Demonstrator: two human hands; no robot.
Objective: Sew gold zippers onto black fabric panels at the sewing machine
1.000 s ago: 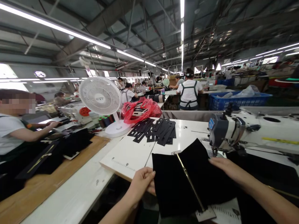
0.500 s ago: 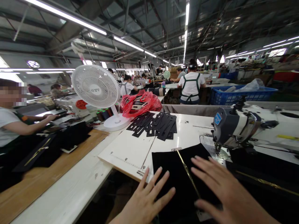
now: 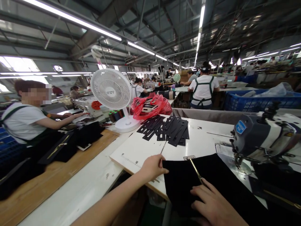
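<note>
A black fabric panel (image 3: 181, 175) with a gold zipper (image 3: 194, 166) down its middle lies at the front of the white table. My left hand (image 3: 154, 168) is closed in a pinch on the panel's upper left corner. Over the zipper, my right hand (image 3: 211, 201) has its fingers bent, with fingertips at the metal slider; it covers the zipper's lower part. A small pale tag-like piece (image 3: 189, 157) shows at the zipper's top end. To the right stands a sewing machine (image 3: 249, 135), its needle area beside the panel's right edge.
Flat black cut pieces (image 3: 175, 130) are heaped on the table (image 3: 138, 149). Behind them sit a red plastic bag (image 3: 150, 106) and a white fan (image 3: 111, 91). A co-worker (image 3: 28, 116) works at the left bench. A blue crate (image 3: 258, 100) stands behind the machine.
My left hand has gone from spread fingers to a pinch on the panel's corner. My right hand has drawn its fingers in over the zipper. The view has swung left.
</note>
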